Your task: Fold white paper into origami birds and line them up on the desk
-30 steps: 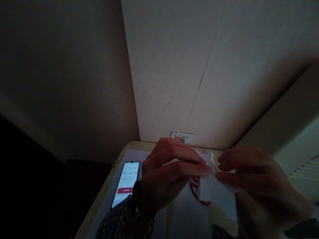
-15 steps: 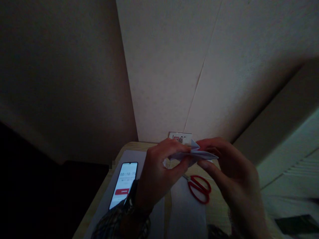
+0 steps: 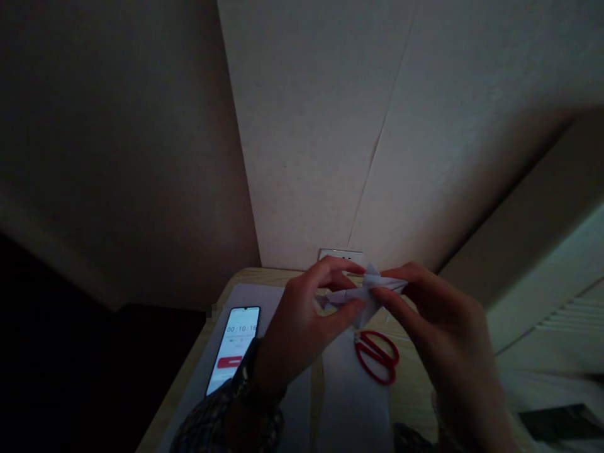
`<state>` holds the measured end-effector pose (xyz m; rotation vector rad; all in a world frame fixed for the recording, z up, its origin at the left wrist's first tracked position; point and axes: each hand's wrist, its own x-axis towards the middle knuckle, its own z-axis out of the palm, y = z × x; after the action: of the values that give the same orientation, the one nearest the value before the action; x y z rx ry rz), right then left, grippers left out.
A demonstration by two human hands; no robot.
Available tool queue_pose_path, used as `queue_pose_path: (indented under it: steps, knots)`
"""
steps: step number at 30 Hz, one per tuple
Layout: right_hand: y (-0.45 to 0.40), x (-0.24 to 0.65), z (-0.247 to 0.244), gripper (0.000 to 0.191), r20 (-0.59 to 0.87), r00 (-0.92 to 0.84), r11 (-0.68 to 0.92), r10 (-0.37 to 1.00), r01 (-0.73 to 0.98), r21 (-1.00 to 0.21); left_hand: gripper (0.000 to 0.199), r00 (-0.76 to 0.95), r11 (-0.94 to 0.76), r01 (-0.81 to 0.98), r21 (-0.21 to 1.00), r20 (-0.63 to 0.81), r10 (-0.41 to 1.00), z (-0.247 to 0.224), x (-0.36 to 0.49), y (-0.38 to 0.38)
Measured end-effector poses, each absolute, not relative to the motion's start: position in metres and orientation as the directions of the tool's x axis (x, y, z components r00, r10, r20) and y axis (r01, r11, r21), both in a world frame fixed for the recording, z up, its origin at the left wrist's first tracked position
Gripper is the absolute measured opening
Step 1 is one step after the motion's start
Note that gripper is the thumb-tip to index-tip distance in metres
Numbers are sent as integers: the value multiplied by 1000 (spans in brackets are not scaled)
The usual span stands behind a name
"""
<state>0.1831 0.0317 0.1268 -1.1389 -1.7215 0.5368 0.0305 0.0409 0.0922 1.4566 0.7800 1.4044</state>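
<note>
A small piece of folded white paper [image 3: 365,296], with pointed flaps, is held up between both hands above the table. My left hand [image 3: 314,314] pinches it from the left, thumb at the front and fingers behind. From the right, my right hand [image 3: 434,314] grips the other end between thumb and index finger. One small peak of the paper sticks up between the hands. Scissors with red handles [image 3: 377,357] lie below the paper, their blades mostly hidden.
A phone with a running timer [image 3: 233,346] lies to the left, partly behind my left wrist. White paper sheets [image 3: 353,402] cover parts of the wooden table [image 3: 410,402]. A wall socket [image 3: 340,254] sits low on the wall [image 3: 321,138] just behind the table.
The folded paper has been tilted, so more of its front face shows. My left fingers have lifted and spread slightly, and my right fingers have shifted along its right end.
</note>
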Motion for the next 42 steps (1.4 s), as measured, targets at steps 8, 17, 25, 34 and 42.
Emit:
queue_pose_path:
  steps: [8, 17, 25, 34, 42]
  knots:
    - [34, 188, 124, 12, 398, -104, 402, 912, 426, -810, 25, 186, -304, -200, 932, 340, 922, 89, 31, 44]
    - [30, 187, 126, 11, 382, -90, 376, 920, 475, -795, 17, 161, -310, -157, 938, 334, 929, 89, 38, 43]
    - [32, 196, 127, 5, 396, -105, 397, 912, 469, -789, 7, 111, -257, -206, 944, 284, 952, 90, 51, 41]
    - [25, 192, 129, 7, 466, -93, 445, 880, 507, -738, 9, 107, -287, -234, 929, 318, 942, 89, 49, 42]
    - [24, 187, 129, 14, 461, -67, 439, 885, 451, -777, 11, 114, -229, -346, 910, 283, 952, 85, 44, 44]
